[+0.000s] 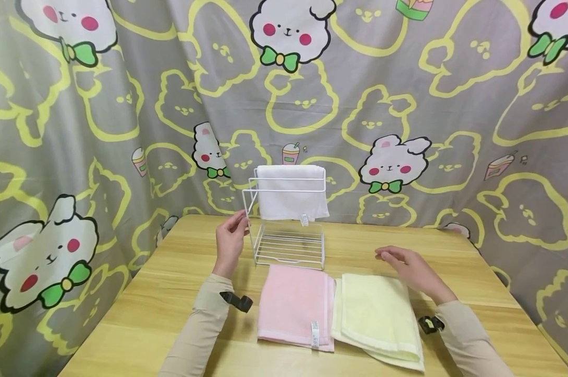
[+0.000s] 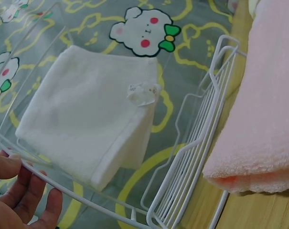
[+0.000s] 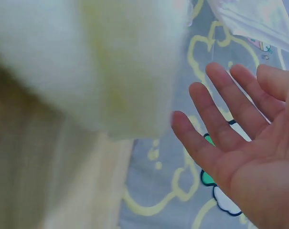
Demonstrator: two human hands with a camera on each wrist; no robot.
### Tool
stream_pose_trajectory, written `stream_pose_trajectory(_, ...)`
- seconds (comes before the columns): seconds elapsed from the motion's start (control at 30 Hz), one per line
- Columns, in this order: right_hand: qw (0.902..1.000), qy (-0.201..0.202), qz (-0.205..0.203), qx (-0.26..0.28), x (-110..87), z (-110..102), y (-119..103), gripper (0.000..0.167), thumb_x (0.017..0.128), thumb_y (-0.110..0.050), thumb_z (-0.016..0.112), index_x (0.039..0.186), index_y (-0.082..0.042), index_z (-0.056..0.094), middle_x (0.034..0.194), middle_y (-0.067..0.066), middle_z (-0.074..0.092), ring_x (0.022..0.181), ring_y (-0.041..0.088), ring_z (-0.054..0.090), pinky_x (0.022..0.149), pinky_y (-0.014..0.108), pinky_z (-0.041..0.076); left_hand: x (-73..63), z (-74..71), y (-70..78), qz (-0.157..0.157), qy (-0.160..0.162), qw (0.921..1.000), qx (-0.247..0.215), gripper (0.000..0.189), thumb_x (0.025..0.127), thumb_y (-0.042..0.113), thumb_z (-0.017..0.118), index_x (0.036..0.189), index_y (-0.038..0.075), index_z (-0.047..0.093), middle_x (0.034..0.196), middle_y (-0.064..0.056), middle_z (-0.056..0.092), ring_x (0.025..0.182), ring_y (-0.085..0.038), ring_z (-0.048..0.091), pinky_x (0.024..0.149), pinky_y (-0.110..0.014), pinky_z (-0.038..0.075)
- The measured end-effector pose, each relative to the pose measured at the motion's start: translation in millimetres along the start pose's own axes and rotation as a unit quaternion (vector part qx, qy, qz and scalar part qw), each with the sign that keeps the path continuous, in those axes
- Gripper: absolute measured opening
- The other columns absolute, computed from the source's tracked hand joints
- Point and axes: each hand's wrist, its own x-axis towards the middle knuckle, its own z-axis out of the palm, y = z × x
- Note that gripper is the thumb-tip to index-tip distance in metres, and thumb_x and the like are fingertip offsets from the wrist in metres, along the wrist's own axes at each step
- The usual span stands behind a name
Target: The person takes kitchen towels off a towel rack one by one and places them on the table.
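Observation:
A white wire rack (image 1: 288,262) stands at the back of the table, with a white towel (image 1: 290,193) draped over its upper bars. My left hand (image 1: 232,238) is at the rack's left upright; the left wrist view shows the thumb and curled fingers (image 2: 32,191) pinching the white wire. My right hand (image 1: 413,272) hovers over the far right corner of a folded yellow towel (image 1: 375,314), holding nothing. In the right wrist view its fingers (image 3: 220,114) are spread and relaxed. A folded pink towel (image 1: 293,303) lies in front of the rack, its right edge meeting the yellow one.
The wooden table (image 1: 161,309) reaches back to a grey curtain (image 1: 307,115) printed with rabbits. A small label (image 1: 314,335) shows on the pink towel, and another tag (image 1: 304,220) hangs from the white towel. Dark straps circle both wrists.

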Motion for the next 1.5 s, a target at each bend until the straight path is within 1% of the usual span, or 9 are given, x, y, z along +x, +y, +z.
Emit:
stream_pose_trajectory(0.13,0.9995,0.024,-0.019,-0.004,12.2,-5,-12,0.038,0.11,-0.032,0.048,0.133,-0.008,0.065,0.123,0.011,0.073,0.117,0.038,0.067,0.1,0.059,0.054,0.7,0.1,-0.8,-0.002,0.004,1.0,0.002,0.029,0.099,0.005,0.066,0.128,-0.002,0.069,0.106,-0.007,0.073,0.085,-0.005,0.066,0.074,-0.018,0.061)
stream_pose_trajectory(0.37,0.9982,0.051,-0.031,-0.011,38.4,-23,-45,0.039,0.108,-0.036,0.052,0.133,-0.009,0.067,0.128,0.014,0.07,0.12,0.04,0.064,0.099,0.061,0.054,2.3,1.8,-0.9,-0.002,0.002,1.0,0.001,0.029,0.099,0.004,0.067,0.128,-0.002,0.069,0.111,-0.012,0.073,0.09,-0.012,0.069,0.076,-0.022,0.062)
stream_pose_trajectory(0.5,0.997,0.059,-0.047,-0.014,52.9,-36,-64,0.039,0.107,-0.035,0.055,0.134,-0.008,0.066,0.129,0.015,0.07,0.116,0.039,0.067,0.097,0.059,0.056,1.6,2.7,-0.1,0.0,-0.004,1.0,0.005,0.03,0.099,0.005,0.066,0.128,-0.003,0.068,0.11,-0.011,0.074,0.089,-0.011,0.068,0.078,-0.026,0.063)
stream_pose_trajectory(0.57,0.9965,0.063,-0.052,-0.016,59.7,-41,-73,0.039,0.106,-0.035,0.057,0.134,-0.009,0.066,0.129,0.014,0.07,0.115,0.037,0.068,0.095,0.058,0.057,-0.3,3.1,4.0,-0.002,-0.006,1.0,0.007,0.03,0.099,0.004,0.066,0.128,-0.003,0.068,0.107,-0.007,0.074,0.092,-0.016,0.069,0.08,-0.028,0.064)
stream_pose_trajectory(0.7,0.9951,0.081,-0.051,-0.022,72.5,-47,-90,0.04,0.105,-0.039,0.058,0.135,-0.014,0.067,0.128,0.011,0.071,0.113,0.033,0.069,0.092,0.054,0.059,1.4,3.1,4.4,-0.004,-0.007,1.0,0.005,0.031,0.099,0.005,0.066,0.129,-0.004,0.067,0.106,-0.006,0.074,0.093,-0.017,0.069,0.079,-0.025,0.063)
stream_pose_trajectory(0.8,0.9936,0.097,-0.055,-0.02,83.9,-49,-103,0.04,0.104,-0.04,0.06,0.134,-0.014,0.067,0.127,0.009,0.072,0.112,0.031,0.07,0.092,0.05,0.059,4.0,2.4,2.0,0.0,-0.005,1.0,0.005,0.031,0.099,0.004,0.066,0.129,-0.002,0.068,0.11,-0.011,0.074,0.091,-0.013,0.068,0.076,-0.02,0.062)
stream_pose_trajectory(0.9,0.9924,0.109,-0.056,-0.01,96.6,-51,-117,0.04,0.103,-0.04,0.062,0.133,-0.013,0.067,0.127,0.008,0.072,0.11,0.028,0.07,0.091,0.046,0.06,3.3,0.9,3.8,0.0,-0.005,1.0,0.004,0.03,0.1,0.004,0.065,0.129,-0.002,0.068,0.113,-0.014,0.072,0.095,-0.018,0.069,0.076,-0.019,0.062)
stream_pose_trajectory(1.3,0.9902,0.109,-0.052,0.07,135.0,-46,-165,0.041,0.099,-0.039,0.068,0.133,-0.016,0.066,0.128,0.005,0.069,0.114,0.022,0.065,0.095,0.041,0.056,2.6,-0.1,1.3,-0.001,-0.01,0.9999,-0.001,0.031,0.099,0.003,0.066,0.13,-0.003,0.067,0.106,-0.006,0.073,0.096,-0.021,0.069,0.075,-0.018,0.061)
stream_pose_trajectory(1.5,0.9892,0.105,-0.076,0.068,161.4,-38,-186,0.04,0.098,-0.032,0.072,0.135,-0.017,0.065,0.128,0.004,0.069,0.114,0.022,0.065,0.095,0.041,0.058,2.1,-0.1,1.2,0.001,-0.012,0.9999,0.007,0.029,0.1,0.005,0.065,0.129,0.001,0.069,0.109,-0.009,0.072,0.101,-0.028,0.067,0.078,-0.021,0.062)
